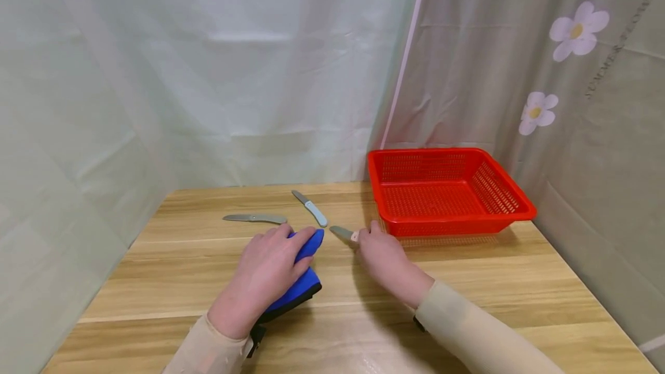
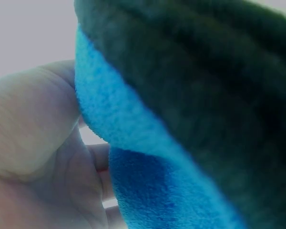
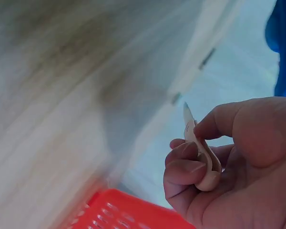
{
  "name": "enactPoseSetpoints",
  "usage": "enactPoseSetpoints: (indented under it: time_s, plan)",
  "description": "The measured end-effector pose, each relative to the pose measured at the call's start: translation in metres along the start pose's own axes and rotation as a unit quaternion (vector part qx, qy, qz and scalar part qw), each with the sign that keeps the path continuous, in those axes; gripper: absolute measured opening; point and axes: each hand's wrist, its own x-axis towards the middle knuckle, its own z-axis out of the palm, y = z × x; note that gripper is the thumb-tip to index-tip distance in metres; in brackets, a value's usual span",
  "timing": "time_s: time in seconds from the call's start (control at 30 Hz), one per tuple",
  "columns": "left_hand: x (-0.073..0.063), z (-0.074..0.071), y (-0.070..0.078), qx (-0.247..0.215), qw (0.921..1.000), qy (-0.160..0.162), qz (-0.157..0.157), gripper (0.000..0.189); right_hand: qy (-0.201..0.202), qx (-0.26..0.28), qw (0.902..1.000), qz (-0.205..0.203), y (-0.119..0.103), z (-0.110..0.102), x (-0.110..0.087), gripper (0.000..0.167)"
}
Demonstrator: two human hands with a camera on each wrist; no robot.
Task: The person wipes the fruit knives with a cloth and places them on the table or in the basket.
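In the head view my left hand (image 1: 270, 264) grips a folded blue cloth (image 1: 306, 290) with a black edge, fingers bent over it. Up close in the left wrist view, the cloth (image 2: 128, 114) looks fuzzy and hangs between thumb and fingers. My right hand (image 1: 384, 255) holds a small folding knife (image 1: 343, 234) by its pale handle, the blade out and pointing left. Fingers curl round that handle (image 3: 207, 164) in the right wrist view. Beyond the left hand lie a grey-handled knife (image 1: 254, 218) and a light-blue-handled knife (image 1: 312, 209), both unfolded on the table.
A red plastic basket (image 1: 384, 204) with slotted walls stands at the table's back right, just beyond the right hand. The wooden table (image 1: 171, 281) ends against pale curtains (image 1: 270, 74) at the back and sides.
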Motion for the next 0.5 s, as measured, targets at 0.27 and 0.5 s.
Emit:
enactPoseSetpoints:
  time_s: [0.27,0.5]
  plan:
    - [0.008,0.0,0.004,0.004,0.9987,0.05,0.015,0.047,0.063,0.054,0.996,-0.035,0.005,-0.028,-0.013,0.016]
    - [0.015,-0.007,0.017,0.002,0.9951,0.094,0.031,0.047,0.046,0.12,0.9913,-0.027,0.002,-0.046,-0.021,0.007]
